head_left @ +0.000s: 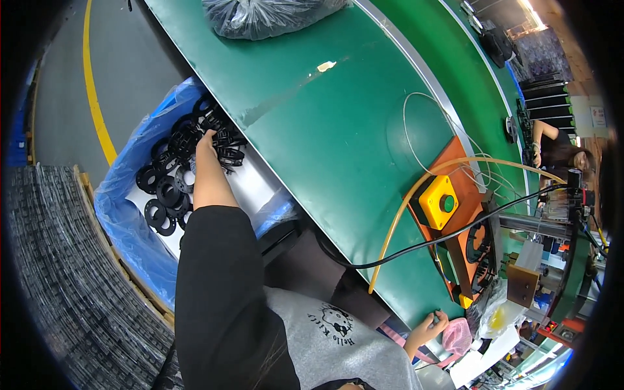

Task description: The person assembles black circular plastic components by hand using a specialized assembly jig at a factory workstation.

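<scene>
My left hand (206, 142) reaches down into a box lined with blue plastic (117, 195), at the left of the table. It touches a heap of black plastic ring parts (185, 136), and most of its fingers are lost among them. Several flat black rings (168, 191) lie loose on the white sheet (250, 182) in the same box. Near the table's front edge at lower right, my right hand (426, 332) is closed with curled fingers, and whatever they hold is too small to name. Beside it sits a pink mesh pouch (457, 336).
The green table (325, 156) carries a clear plastic bag (273, 16) and an orange fixture (455, 159) with a yellow button box (438, 202). A yellowish hose (396, 221) and a black cable (416, 249) cross it. Dark stacked sheets (58, 260) stand at left. Another person (559, 153) is far right.
</scene>
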Motion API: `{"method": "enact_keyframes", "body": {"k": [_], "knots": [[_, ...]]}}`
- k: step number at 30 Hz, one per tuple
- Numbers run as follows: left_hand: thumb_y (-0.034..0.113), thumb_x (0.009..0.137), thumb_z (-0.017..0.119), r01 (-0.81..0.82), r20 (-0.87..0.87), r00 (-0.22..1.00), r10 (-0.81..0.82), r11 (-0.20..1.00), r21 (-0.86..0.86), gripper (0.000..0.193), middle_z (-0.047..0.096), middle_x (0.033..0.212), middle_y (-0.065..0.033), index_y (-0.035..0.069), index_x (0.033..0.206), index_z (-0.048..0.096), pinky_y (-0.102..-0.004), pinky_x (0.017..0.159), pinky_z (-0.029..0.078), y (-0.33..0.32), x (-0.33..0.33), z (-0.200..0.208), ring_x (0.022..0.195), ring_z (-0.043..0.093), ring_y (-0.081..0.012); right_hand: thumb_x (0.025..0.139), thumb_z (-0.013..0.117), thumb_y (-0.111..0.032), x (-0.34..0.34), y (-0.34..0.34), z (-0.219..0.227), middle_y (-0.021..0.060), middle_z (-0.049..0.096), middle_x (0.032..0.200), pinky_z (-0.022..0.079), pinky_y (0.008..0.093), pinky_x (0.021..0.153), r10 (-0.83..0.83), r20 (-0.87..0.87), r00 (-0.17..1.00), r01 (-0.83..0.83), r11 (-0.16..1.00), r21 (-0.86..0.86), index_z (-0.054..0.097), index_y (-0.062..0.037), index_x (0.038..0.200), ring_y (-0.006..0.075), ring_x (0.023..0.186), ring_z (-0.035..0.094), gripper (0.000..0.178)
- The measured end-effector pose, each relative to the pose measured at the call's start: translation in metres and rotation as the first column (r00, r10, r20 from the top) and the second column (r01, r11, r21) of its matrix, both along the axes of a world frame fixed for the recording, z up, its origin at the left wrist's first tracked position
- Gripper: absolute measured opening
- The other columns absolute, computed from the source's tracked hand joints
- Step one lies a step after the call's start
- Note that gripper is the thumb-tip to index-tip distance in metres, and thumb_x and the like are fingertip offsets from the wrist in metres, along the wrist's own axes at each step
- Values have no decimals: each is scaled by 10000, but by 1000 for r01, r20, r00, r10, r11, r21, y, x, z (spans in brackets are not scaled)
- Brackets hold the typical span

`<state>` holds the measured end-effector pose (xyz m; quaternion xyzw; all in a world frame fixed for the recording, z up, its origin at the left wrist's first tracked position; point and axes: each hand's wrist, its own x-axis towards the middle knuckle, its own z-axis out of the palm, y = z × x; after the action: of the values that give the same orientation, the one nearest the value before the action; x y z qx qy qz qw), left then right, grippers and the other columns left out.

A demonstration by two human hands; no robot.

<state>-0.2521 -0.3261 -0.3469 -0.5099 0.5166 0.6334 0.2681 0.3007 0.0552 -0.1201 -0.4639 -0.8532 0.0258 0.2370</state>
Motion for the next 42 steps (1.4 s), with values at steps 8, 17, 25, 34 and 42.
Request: {"method": "enact_keyframes", "body": {"k": [8, 17, 25, 34, 42], "knots": [[512, 653, 702, -45, 6, 999, 45, 999, 12, 808, 439, 1309, -145, 82, 1277, 421, -591, 919, 303, -49, -64, -164, 1147, 419, -415, 790, 491, 8, -1, 0, 1, 99, 444, 959, 377, 302, 794, 15, 7, 1000, -15, 1000, 9, 476, 15, 924, 225, 917, 466, 135], [470, 673, 632, 343, 134, 931, -339, 939, -7, 839, 227, 1440, -131, 121, 1362, 305, -613, 986, 167, -61, -25, -100, 1291, 219, -400, 790, 483, -3, 0, 0, 1, 109, 443, 935, 368, 314, 801, 5, 31, 1000, -5, 1000, 18, 475, 12, 929, 235, 908, 463, 140], [400, 612, 715, 232, 22, 973, -231, 962, -142, 823, 397, 1274, -139, 29, 1266, 381, -516, 912, 301, -24, -7, -85, 1134, 389, -341, 798, 481, -19, -3, -1, 2, 105, 442, 931, 359, 303, 781, 7, 17, 1000, -7, 1000, 11, 475, 13, 936, 224, 897, 457, 141], [164, 592, 756, -51, -174, 985, 13, 976, -213, 672, 558, 1112, -180, -114, 1127, 460, -364, 838, 444, -32, -8, -151, 932, 561, -269, 797, 494, -20, 0, -2, 2, 99, 445, 925, 367, 292, 718, 11, 27, 1000, -12, 1000, 29, 477, 9, 927, 215, 870, 459, 134], [317, 689, 672, 111, -141, 978, -153, 956, -270, 447, 593, 1056, -141, -1, 992, 595, -461, 872, 394, -6, 30, -48, 1054, 493, -325, 785, 517, -20, 3, 3, -2, 108, 463, 901, 370, 310, 772, 47, 1, 999, -47, 996, 76, 487, 14, 903, 236, 878, 468, 125]]}}
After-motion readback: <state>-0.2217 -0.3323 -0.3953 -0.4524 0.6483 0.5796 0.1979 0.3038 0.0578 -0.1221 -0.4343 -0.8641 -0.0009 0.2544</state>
